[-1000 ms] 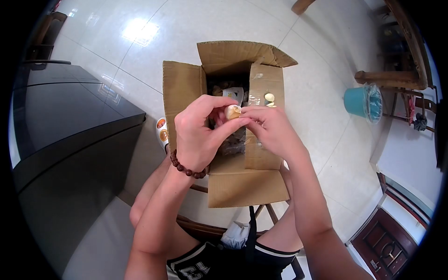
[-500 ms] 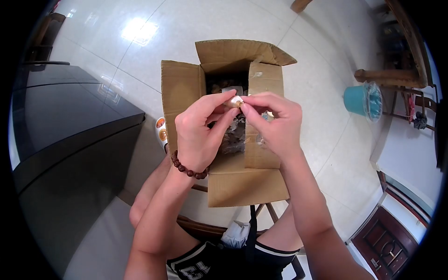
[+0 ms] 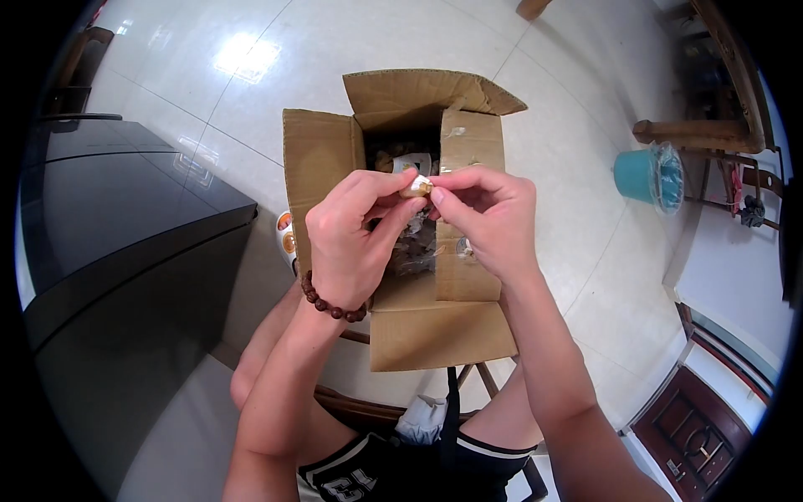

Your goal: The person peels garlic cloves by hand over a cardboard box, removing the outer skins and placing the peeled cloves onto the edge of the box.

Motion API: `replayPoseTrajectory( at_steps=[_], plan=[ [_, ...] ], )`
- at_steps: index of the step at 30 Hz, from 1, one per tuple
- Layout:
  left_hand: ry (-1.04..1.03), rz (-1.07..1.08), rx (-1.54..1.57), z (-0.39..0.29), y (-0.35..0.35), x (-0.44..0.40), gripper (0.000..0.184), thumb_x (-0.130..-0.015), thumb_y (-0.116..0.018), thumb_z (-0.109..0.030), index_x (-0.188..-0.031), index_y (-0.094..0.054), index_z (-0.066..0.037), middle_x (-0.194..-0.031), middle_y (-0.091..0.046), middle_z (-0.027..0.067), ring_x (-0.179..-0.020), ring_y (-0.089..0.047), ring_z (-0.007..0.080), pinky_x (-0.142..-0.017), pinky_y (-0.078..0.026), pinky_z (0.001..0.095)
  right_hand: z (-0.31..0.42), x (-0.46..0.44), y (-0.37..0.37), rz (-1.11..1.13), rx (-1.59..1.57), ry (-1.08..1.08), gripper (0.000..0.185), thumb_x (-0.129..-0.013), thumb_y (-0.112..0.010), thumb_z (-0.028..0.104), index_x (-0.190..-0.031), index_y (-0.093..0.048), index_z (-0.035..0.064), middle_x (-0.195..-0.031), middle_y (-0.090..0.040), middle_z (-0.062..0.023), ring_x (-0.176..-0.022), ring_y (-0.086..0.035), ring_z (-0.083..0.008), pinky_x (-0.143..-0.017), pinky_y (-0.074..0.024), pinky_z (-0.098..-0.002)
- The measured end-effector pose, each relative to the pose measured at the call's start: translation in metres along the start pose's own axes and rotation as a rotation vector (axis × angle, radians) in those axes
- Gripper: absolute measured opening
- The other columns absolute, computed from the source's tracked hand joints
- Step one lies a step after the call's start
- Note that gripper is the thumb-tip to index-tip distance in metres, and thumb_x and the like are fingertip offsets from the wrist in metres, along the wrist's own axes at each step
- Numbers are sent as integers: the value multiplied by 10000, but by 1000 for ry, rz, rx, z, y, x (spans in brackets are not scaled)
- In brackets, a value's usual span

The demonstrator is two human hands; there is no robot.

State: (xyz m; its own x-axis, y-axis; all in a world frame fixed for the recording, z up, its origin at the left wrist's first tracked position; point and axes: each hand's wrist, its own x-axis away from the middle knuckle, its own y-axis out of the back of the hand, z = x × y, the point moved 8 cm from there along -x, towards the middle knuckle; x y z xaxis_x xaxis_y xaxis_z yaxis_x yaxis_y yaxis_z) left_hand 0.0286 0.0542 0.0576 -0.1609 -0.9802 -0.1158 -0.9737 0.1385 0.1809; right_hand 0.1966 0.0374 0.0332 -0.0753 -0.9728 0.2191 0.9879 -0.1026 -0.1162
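Note:
Between both hands is a small white-and-tan piece (image 3: pixel 420 186), too small to name. My left hand (image 3: pixel 355 222), with a brown bead bracelet (image 3: pixel 335 311) on its wrist, pinches it between thumb and fingers. From the other side, my right hand (image 3: pixel 489 213) grips its right end with thumb and forefinger. Both hands are above an open cardboard box (image 3: pixel 443 335) with its flaps spread outward. Inside lie crumpled clear plastic (image 3: pixel 416 255) and brown and whitish scraps, partly hidden by the hands.
A dark cabinet (image 3: pixel 142 192) stands at the left. On the right, a teal bin (image 3: pixel 636 177) with a clear liner is near wooden furniture (image 3: pixel 698 134). My legs are on either side of the box's near end, above a wooden stool or chair frame (image 3: pixel 360 403).
Both hands, with the small piece, have shifted very slightly left in the view, as has the box. More of the piece's tan side shows now. Both pinches hold.

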Motion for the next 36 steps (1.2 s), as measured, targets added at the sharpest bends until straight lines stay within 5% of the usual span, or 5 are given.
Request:
replayPoseTrajectory(
  at_steps=[5, 10, 19, 26, 36],
  plan=[
    [-36, 75, -125, -8, -3, 1, 249, -839, -781, 56, -1080, -726, 31, -954, -727, 127, -847, -748, 189, -740, -626, 285, 1, 2, 4, -63, 141, 14, 57, -868, -746, 4, -922, -758, -9, -842, -751, -28, -755, -684, -68, -668, -537, -222],
    [284, 105, 333, 15, -10, 6, 247, -946, -703, 6, -1185, -672, 62, -1056, -731, 117, -898, -728, 157, -806, -615, 288, 1, 2, 3, -70, -6, 55, 54, -869, -740, 19, -923, -745, 13, -817, -732, -6, -727, -668, -57, -633, -514, -214],
    [457, 47, 691, 35, -10, 6, 291, -1037, -608, -88, -1308, -602, 19, -1153, -706, 114, -939, -701, 152, -811, -599, 293, 6, 4, 0, -64, 125, 103, 30, -848, -716, 21, -829, -693, 17, -766, -700, 7, -659, -609, -39, -593, -485, -219],
    [386, -12, 593, 32, 6, -2, 286, -1031, -602, -62, -1313, -593, -16, -1178, -688, 127, -995, -697, 186, -849, -566, 300, -9, 3, -7, 130, 474, -53, 40, -817, -737, 12, -851, -716, 15, -761, -694, -21, -638, -606, -68, -579, -471, -238],
    [356, 32, 538, 23, -3, 3, 249, -939, -712, 28, -1170, -618, 16, -1090, -697, 114, -968, -689, 158, -859, -579, 298, 37, 8, -11, -78, 354, 396, 164, -846, -781, 8, -1005, -798, 46, -953, -719, -35, -693, -655, -80, -580, -509, -232]
  ],
)
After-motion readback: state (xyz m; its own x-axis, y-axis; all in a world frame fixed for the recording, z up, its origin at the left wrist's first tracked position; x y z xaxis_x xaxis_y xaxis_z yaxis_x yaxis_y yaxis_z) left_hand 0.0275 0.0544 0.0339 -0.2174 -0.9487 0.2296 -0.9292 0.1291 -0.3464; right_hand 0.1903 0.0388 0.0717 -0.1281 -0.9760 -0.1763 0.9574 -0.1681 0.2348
